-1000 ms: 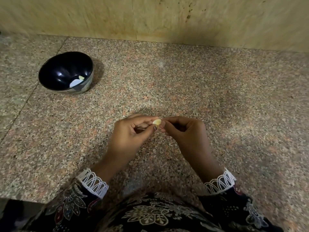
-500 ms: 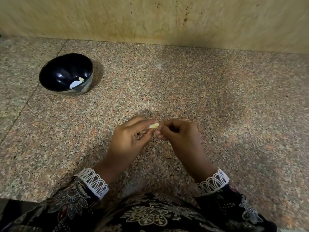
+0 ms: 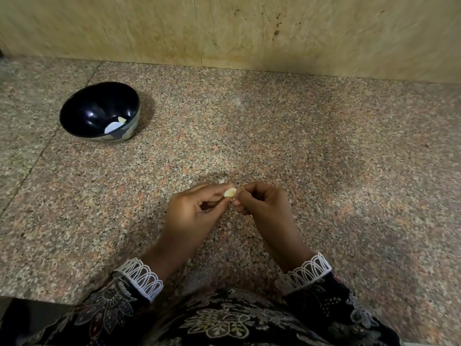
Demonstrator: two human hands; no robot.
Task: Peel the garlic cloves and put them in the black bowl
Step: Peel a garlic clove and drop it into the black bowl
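- The clove [image 3: 230, 192] sits between the two hands, above the counter [image 3: 324, 171] and well apart from the bowl [image 3: 74, 113], which stands far off to the left.
- The left hand [image 3: 192, 213] pinches the clove between thumb and forefinger; more of its pale body shows now than half a second ago, when only a sliver peeked out between the fingertips.
- The right hand [image 3: 264, 203] has its fingers curled tight, the tips pressed against the clove's right end; I judge it is picking at the skin, though whether it holds a strip of peel cannot be told.
- Compared with a second ago, both hands have kept to the same spot over the counter and the grip looks much the same; only the clove's exposure has shifted a little.
- A small pale fleck lies on the counter just beyond the fingertips; it may be peel, but it is too small to tell.
- The bowl has not moved: it already holds a clove [image 3: 121, 119] and a pale scrap beside it.
- My judgement: peeling is in hand and near its end, since the visible surface looks bare. The carry to the bowl is not yet done.
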